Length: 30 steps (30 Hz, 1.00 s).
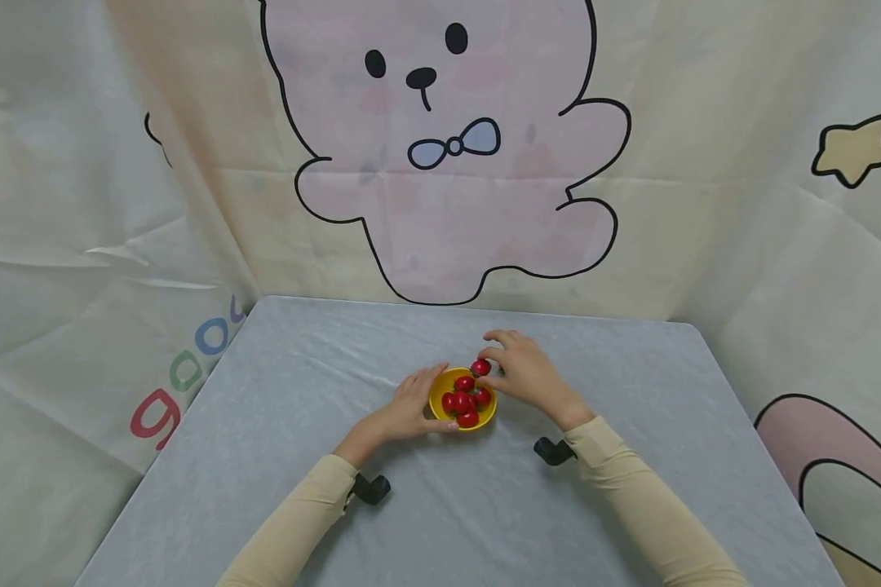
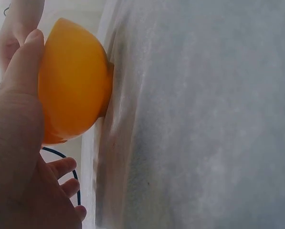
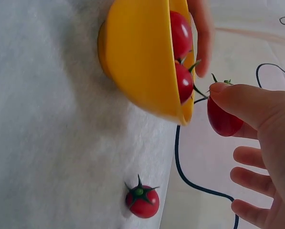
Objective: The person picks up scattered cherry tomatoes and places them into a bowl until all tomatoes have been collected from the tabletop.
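Note:
A yellow bowl [image 1: 437, 397] stands on the table with several red cherry tomatoes [image 1: 461, 403] inside. My left hand [image 1: 402, 411] holds the bowl from its left side, thumb at the near rim and fingers at the far rim. Between thumb and forefinger, my right hand [image 1: 526, 377] pinches one cherry tomato [image 3: 222, 118] just above the bowl's far right rim; its other fingers are spread apart. In the right wrist view, another cherry tomato [image 3: 143, 202] with a green stem top lies on the table beside the bowl, mostly hidden behind the right hand in the head view.
A pale grey cloth covers the table [image 1: 323, 359]. Behind it hangs a light curtain [image 1: 675, 163] with a cartoon bear, and more printed cloth hangs at both sides. Black wrist mounts [image 1: 554, 451] sit at both sleeve cuffs.

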Motion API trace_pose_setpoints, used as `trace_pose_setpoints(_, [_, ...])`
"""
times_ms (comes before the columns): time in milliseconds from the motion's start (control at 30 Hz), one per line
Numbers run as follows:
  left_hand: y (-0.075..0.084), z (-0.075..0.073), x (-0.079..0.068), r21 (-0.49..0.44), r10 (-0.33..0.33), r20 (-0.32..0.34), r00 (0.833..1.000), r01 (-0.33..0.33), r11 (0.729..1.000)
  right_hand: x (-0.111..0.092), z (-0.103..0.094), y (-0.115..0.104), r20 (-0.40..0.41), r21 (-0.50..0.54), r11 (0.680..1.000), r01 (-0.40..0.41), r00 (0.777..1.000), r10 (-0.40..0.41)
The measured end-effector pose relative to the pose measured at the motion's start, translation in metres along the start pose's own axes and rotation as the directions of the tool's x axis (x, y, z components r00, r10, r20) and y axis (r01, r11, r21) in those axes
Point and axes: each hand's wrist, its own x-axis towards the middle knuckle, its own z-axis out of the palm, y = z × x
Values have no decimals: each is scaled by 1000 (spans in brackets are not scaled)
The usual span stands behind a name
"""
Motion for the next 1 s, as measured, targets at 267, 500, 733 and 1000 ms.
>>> trace_pose_setpoints(267, [-7,-1,-2,35,26,2,1000,-26,999,8,2,-13,60,20,999,26,998,-27])
trace_pose_setpoints(500, [-8,-2,-3,49,36,9,999,-37,998,14,9,-22,77,11,998,58,995,-58])
trace_pose_setpoints(733, [-8,-2,-3,47,39,8,999,-39,998,19,14,-26,96,14,998,63,993,-65])
trace_pose_setpoints(1000, [-9,-1,-3,62,40,-2,999,-40,997,20,16,-30,116,19,996,86,989,-87])
